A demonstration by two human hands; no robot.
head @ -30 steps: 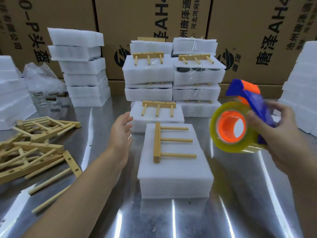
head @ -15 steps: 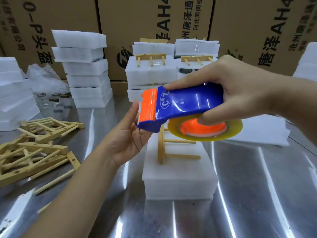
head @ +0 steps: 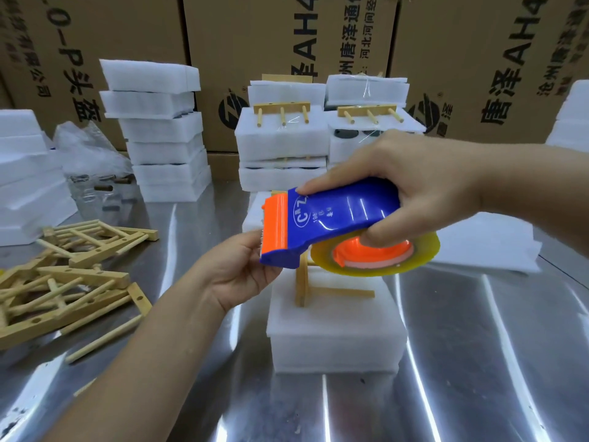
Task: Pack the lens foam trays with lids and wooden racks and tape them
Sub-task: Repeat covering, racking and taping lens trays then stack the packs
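Half a second on, your right hand (head: 424,183) has brought the tape dispenser (head: 334,218) lower, fingers wrapped over its blue body, thumb tucked at the orange core of the tape roll (head: 376,260). Your left hand (head: 242,272), open-palmed before, now curls onto the orange cutter end, with fingertips at the teeth and thumb under the nose. Both hover just above the foam tray (head: 334,339), which is lidded, with a wooden rack (head: 306,291) lying on top, at the table's (head: 478,378) middle. On the shiny steel, loose racks (head: 63,282) are heaped left, taped trays (head: 283,145) are stacked behind, and foam stacks (head: 159,129) stand further left. Printed cartons (head: 478,59) wall the back.
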